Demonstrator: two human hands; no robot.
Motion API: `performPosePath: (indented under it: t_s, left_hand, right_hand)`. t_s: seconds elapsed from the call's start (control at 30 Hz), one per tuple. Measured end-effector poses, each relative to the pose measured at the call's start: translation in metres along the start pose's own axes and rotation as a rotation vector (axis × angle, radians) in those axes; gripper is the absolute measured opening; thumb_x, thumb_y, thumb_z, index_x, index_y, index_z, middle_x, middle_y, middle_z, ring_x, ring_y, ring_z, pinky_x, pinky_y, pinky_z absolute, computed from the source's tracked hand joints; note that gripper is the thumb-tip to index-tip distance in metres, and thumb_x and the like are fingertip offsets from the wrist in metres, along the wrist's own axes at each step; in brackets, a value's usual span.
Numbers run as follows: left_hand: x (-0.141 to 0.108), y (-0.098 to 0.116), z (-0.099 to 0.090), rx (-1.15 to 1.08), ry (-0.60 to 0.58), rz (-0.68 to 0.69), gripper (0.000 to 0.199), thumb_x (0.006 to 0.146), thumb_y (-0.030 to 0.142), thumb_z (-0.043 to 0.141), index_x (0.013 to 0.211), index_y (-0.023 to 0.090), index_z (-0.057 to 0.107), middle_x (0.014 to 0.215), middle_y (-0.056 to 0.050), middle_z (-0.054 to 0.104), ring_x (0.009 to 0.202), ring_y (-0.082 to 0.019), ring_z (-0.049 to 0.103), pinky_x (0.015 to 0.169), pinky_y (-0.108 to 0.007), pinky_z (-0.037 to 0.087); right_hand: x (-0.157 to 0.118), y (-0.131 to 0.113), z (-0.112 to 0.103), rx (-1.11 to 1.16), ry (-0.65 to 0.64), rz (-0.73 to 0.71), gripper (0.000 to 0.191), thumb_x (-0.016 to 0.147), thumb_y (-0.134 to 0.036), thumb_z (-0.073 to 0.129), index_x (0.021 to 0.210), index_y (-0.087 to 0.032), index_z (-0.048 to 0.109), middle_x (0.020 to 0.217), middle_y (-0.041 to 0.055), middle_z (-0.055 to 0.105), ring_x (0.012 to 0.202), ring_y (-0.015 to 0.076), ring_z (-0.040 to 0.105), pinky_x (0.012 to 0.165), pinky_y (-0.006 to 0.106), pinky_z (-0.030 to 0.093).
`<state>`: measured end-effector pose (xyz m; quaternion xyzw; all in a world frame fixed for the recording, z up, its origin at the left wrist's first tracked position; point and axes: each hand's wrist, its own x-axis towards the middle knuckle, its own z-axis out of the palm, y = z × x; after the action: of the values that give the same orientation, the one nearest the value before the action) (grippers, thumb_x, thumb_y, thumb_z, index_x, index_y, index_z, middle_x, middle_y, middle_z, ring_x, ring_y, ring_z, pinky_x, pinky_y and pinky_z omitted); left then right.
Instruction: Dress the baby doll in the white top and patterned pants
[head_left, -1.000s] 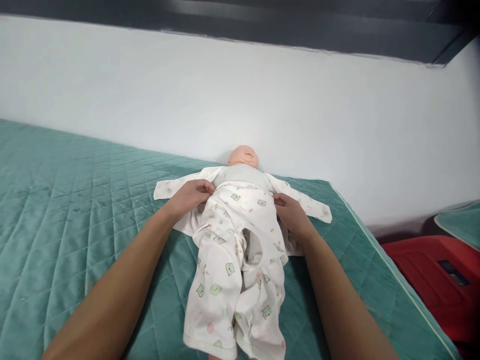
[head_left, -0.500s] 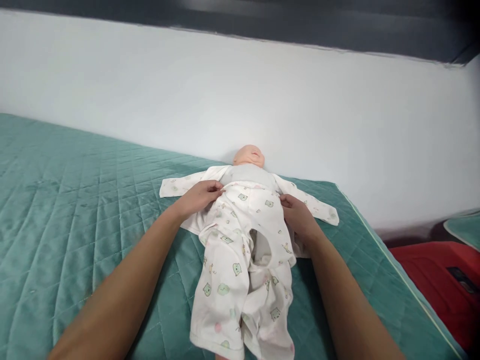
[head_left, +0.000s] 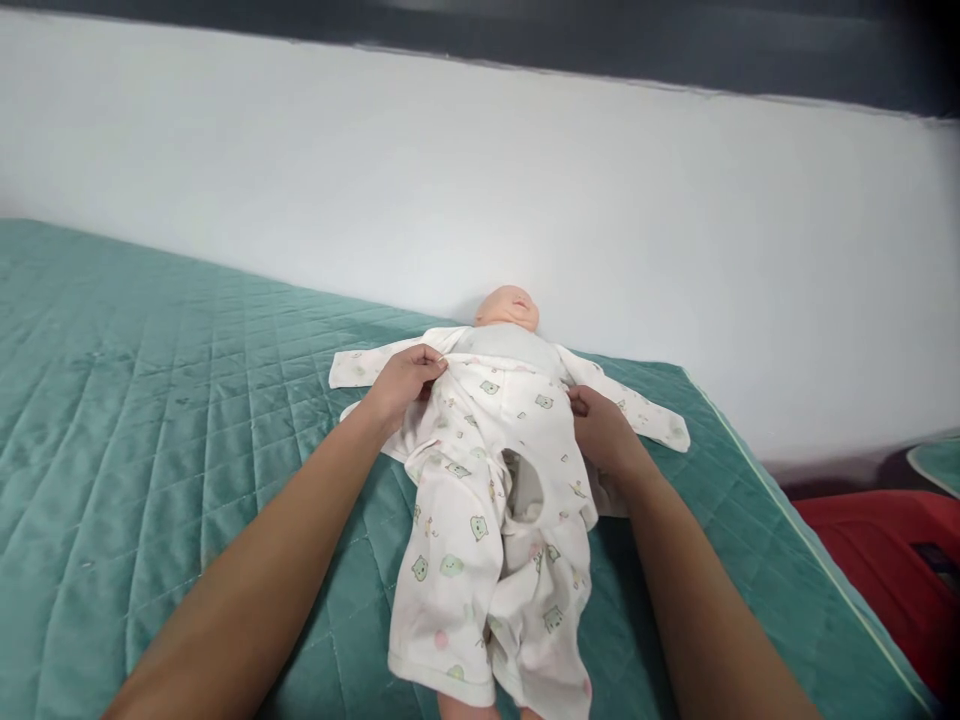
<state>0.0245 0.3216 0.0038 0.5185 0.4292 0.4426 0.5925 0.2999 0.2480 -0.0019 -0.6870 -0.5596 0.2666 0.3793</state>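
Note:
A baby doll (head_left: 508, 308) lies on its back, head toward the wall, feet toward me. White baby pants (head_left: 525, 400) printed with small green animals cover its legs and belly, with an opening at the crotch. Under them a white long-sleeved baby top (head_left: 637, 408) spreads out to both sides, and a pale grey torso shows above the waistband. My left hand (head_left: 409, 380) pinches the waistband's left corner between thumb and fingers. At the waistband's right side my right hand (head_left: 600, 430) is closed on the cloth, its fingertips partly hidden.
A green quilted bedspread (head_left: 187, 420) lies under the doll. Behind it stands a white wall (head_left: 375, 180) with a dark band along the top. Beyond the bed's right edge is a red object (head_left: 870, 560), perhaps a chair or case.
My left hand has lifted the waistband's left corner slightly up toward the doll's chest. The right hand keeps its place at the waist. The whole view has shifted a little.

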Motion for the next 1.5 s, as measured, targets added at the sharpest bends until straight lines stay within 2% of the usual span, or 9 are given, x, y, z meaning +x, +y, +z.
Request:
performPosePath:
  t_s: [0.23,0.47,0.63,0.8,0.93,1.17,1.23,1.33,1.5]
  left_hand:
    - [0.002,0.000,-0.008,-0.002,-0.145,-0.074,0.020,0.070,0.033,0.071,0.076,0.018,0.059,0.069,0.003,0.052,0.062,-0.009,0.048,0.058,-0.021,0.038]
    - [-0.007,0.016,-0.007,0.308,-0.208,0.048,0.013,0.074,0.026,0.058,0.081,0.018,0.066,0.071,0.001,0.058,0.059,-0.011,0.047,0.053,-0.022,0.034]
    - [-0.004,0.014,-0.009,0.365,-0.250,0.098,0.014,0.070,0.021,0.057,0.081,0.017,0.066,0.075,0.000,0.062,0.063,-0.012,0.050,0.055,-0.023,0.036]
    - [0.003,0.007,-0.009,0.437,-0.205,0.173,0.010,0.075,0.024,0.056,0.079,0.018,0.063,0.077,0.000,0.063,0.067,-0.013,0.051,0.058,-0.024,0.038]
    - [0.001,0.007,-0.004,0.505,-0.135,0.217,0.008,0.077,0.021,0.054,0.077,0.018,0.061,0.080,0.000,0.065,0.074,-0.015,0.055,0.064,-0.025,0.040]
    - [0.006,-0.004,-0.002,0.564,0.213,0.210,0.011,0.081,0.026,0.059,0.072,0.020,0.056,0.075,-0.002,0.064,0.074,-0.018,0.058,0.071,-0.029,0.041]
    - [0.011,-0.009,-0.001,0.628,0.255,0.219,0.009,0.081,0.024,0.059,0.074,0.019,0.058,0.079,-0.003,0.066,0.078,-0.020,0.059,0.073,-0.030,0.041]
    - [0.014,-0.012,0.003,0.762,0.196,0.230,0.008,0.082,0.021,0.055,0.077,0.019,0.061,0.083,-0.006,0.069,0.081,-0.021,0.061,0.074,-0.031,0.042]
    - [0.011,-0.004,0.007,0.982,0.063,0.224,0.021,0.084,0.017,0.050,0.094,0.018,0.068,0.097,-0.010,0.074,0.087,-0.024,0.065,0.078,-0.032,0.045]
  right_hand:
    - [0.001,0.003,0.000,0.022,0.004,0.037,0.025,0.066,-0.023,0.061,0.091,-0.021,0.066,0.088,0.0025,0.075,0.074,0.0190,0.063,0.063,0.028,0.046]
    - [-0.004,-0.005,0.001,0.028,0.004,0.064,0.020,0.069,-0.026,0.061,0.088,-0.021,0.066,0.087,0.0014,0.074,0.074,0.0187,0.063,0.063,0.028,0.046]
    - [-0.004,-0.010,0.002,-0.031,0.038,0.040,0.012,0.069,-0.025,0.061,0.080,-0.021,0.063,0.075,-0.0004,0.070,0.072,0.0188,0.060,0.064,0.028,0.044]
    - [-0.003,-0.013,0.002,-0.083,0.050,0.013,0.011,0.068,-0.022,0.060,0.078,-0.022,0.063,0.062,-0.0020,0.062,0.069,0.0190,0.057,0.066,0.030,0.042]
    - [-0.004,-0.012,0.003,-0.079,0.057,-0.004,0.011,0.068,-0.025,0.061,0.078,-0.022,0.063,0.067,-0.0012,0.064,0.070,0.0193,0.057,0.065,0.030,0.042]
    - [-0.001,-0.006,0.004,-0.025,0.059,-0.011,0.019,0.065,-0.023,0.066,0.084,-0.022,0.065,0.078,0.0038,0.072,0.078,0.0232,0.062,0.067,0.031,0.047]
    - [0.001,-0.003,0.005,-0.029,0.086,-0.005,0.025,0.064,-0.022,0.066,0.090,-0.022,0.066,0.083,0.0053,0.073,0.081,0.0243,0.063,0.069,0.032,0.048]
    - [0.003,-0.002,0.007,-0.063,0.110,-0.033,0.030,0.066,-0.022,0.067,0.096,-0.022,0.067,0.092,0.0082,0.075,0.089,0.0266,0.065,0.075,0.034,0.050]
    - [0.002,-0.007,0.005,-0.179,0.011,-0.100,0.024,0.075,-0.031,0.061,0.094,-0.021,0.071,0.105,0.0096,0.075,0.096,0.0296,0.065,0.082,0.039,0.050]
